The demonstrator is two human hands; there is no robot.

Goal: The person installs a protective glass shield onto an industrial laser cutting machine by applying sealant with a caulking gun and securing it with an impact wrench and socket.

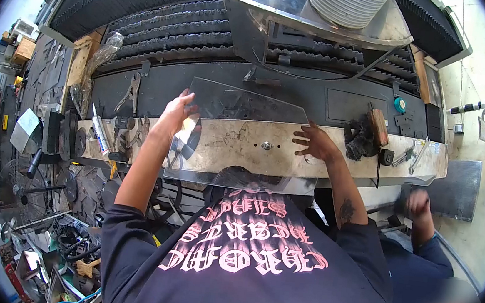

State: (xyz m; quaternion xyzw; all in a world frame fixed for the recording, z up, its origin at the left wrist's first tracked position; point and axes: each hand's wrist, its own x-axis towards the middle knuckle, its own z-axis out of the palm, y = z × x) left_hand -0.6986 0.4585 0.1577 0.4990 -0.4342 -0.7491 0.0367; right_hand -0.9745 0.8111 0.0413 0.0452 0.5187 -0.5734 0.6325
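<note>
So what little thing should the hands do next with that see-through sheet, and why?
Probably ease the clear sheet flat and square onto the worn bench ledge. The left hand grips its left edge and the right hand presses its right side, yet the near edge hangs past the ledge toward the person, so it looks unsupported there.

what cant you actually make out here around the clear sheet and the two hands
Head view only:
- Left hand: its palm is turned away, so its grip on the clear sheet is unclear.
- Right hand: fingers spread on the sheet; whether it presses or grips is unclear.
- Sheet's lower edge: lost against the dark shirt.
- Small tools on the bench: too small and warped by the fisheye lens to identify.
- Another person at right: blurred.
</note>
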